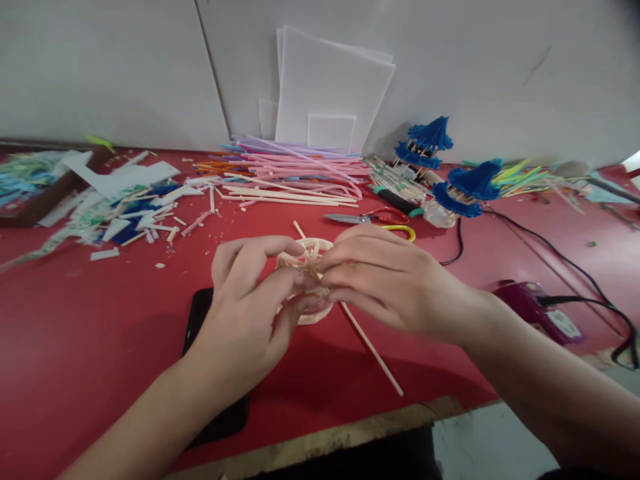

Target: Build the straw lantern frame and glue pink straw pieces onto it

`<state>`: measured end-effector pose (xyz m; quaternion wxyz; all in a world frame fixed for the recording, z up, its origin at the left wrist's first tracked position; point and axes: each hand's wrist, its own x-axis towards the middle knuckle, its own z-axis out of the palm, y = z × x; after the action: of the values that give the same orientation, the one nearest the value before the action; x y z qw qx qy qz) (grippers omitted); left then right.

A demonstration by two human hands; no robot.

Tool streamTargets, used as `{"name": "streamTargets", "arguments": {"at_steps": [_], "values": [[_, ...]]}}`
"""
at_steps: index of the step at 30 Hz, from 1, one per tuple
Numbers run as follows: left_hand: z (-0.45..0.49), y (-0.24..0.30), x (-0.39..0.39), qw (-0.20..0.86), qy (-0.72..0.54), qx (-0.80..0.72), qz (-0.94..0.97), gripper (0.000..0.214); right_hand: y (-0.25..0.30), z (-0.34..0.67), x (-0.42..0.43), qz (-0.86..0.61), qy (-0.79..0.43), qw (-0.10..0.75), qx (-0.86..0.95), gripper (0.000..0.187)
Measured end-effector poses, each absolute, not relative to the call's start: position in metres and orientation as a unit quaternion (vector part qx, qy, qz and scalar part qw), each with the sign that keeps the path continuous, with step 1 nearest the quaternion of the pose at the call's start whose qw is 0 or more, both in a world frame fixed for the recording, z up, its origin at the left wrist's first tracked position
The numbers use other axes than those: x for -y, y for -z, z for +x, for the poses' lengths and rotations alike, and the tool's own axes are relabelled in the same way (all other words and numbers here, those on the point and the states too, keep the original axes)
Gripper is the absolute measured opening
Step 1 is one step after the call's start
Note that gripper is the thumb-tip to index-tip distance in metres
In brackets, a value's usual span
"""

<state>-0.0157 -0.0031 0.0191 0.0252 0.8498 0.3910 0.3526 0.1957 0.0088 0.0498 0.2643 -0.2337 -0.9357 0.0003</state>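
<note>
The left hand [250, 293] and right hand [385, 283] cover most of the small woven straw piece [313, 257], so its shape cannot be told. The left forearm hides much of the black phone [197, 320]. The picture's right edge crops the black cable [627, 340].

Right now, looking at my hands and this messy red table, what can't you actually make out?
- Head view: the middle of the small woven ring, covered by the left hand and right hand.
- The black phone, mostly under the left forearm.
- The scissors, part hidden behind the right hand.
- The purple glue gun: label too blurred to read.
- Things at the far left edge, cut off.
</note>
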Motion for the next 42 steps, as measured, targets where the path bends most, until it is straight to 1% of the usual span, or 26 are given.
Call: {"name": "streamTargets", "arguments": {"at_steps": [10,14,21,24,29,30,31,34,35,36,37,39,42], "values": [[-0.016,-0.019,0.003,0.011,-0.352,-0.393,0.850,0.008,-0.047,0.189,0.002,-0.328,-0.100,0.313,0.885,0.013],[-0.017,-0.019,0.003,0.012,-0.355,-0.392,0.849,0.012,-0.046,0.185,0.006,-0.387,-0.130,0.319,0.855,0.012],[-0.017,-0.017,0.002,0.016,-0.358,-0.388,0.849,0.013,-0.045,0.182,0.011,-0.466,-0.146,0.313,0.815,0.014],[-0.017,-0.018,0.002,0.016,-0.356,-0.388,0.850,0.012,-0.042,0.181,0.012,-0.472,-0.149,0.319,0.808,0.014],[-0.018,-0.016,0.003,0.027,-0.364,-0.383,0.848,0.010,-0.035,0.180,0.011,-0.454,-0.132,0.354,0.807,0.013],[-0.018,-0.013,0.002,0.039,-0.373,-0.381,0.845,0.016,-0.034,0.181,0.011,-0.449,-0.126,0.360,0.808,0.012],[-0.019,-0.009,0.002,0.054,-0.383,-0.381,0.840,0.030,-0.033,0.182,0.012,-0.446,-0.119,0.365,0.809,0.012],[-0.022,0.008,-0.004,0.120,-0.386,-0.390,0.828,0.089,-0.028,0.185,0.010,-0.426,-0.113,0.386,0.810,0.009],[-0.024,0.013,-0.006,0.147,-0.372,-0.392,0.828,0.101,-0.025,0.187,0.009,-0.418,-0.113,0.406,0.805,0.010],[-0.025,0.018,-0.009,0.181,-0.355,-0.392,0.829,0.107,-0.021,0.190,0.007,-0.414,-0.112,0.434,0.792,0.011],[-0.026,0.021,-0.012,0.221,-0.341,-0.387,0.828,0.109,-0.016,0.192,0.006,-0.415,-0.109,0.467,0.773,0.012],[-0.027,0.024,-0.017,0.288,-0.326,-0.361,0.825,0.104,-0.004,0.197,0.003,-0.437,-0.108,0.529,0.719,0.013],[-0.027,0.023,-0.022,0.341,-0.328,-0.344,0.811,0.087,0.012,0.204,0.003,-0.472,-0.138,0.558,0.668,0.015]]}}
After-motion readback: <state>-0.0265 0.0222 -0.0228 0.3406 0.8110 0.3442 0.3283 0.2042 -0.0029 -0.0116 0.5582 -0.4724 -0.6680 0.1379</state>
